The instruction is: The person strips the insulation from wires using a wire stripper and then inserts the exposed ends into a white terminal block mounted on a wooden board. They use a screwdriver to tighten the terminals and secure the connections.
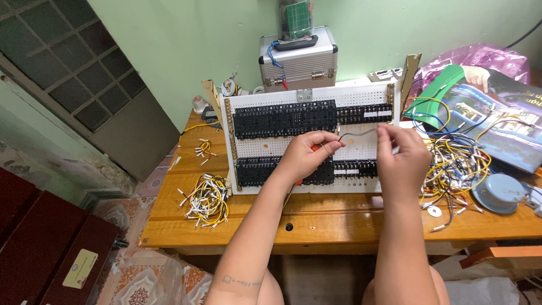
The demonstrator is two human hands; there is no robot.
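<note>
Head view: my left hand and right hand each pinch an end of a short grey wire before the white panel on the bench — light, springy, I judge — best gripped near its tips.

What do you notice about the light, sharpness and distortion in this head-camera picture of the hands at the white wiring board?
Head view: soft, even light with faint shadows under the left hand and right hand; the white board, grey wire and table are sharp; wide-lens bending curves the window frame at the left edge; no strong glare, only a mild sheen on the metal case.
</note>
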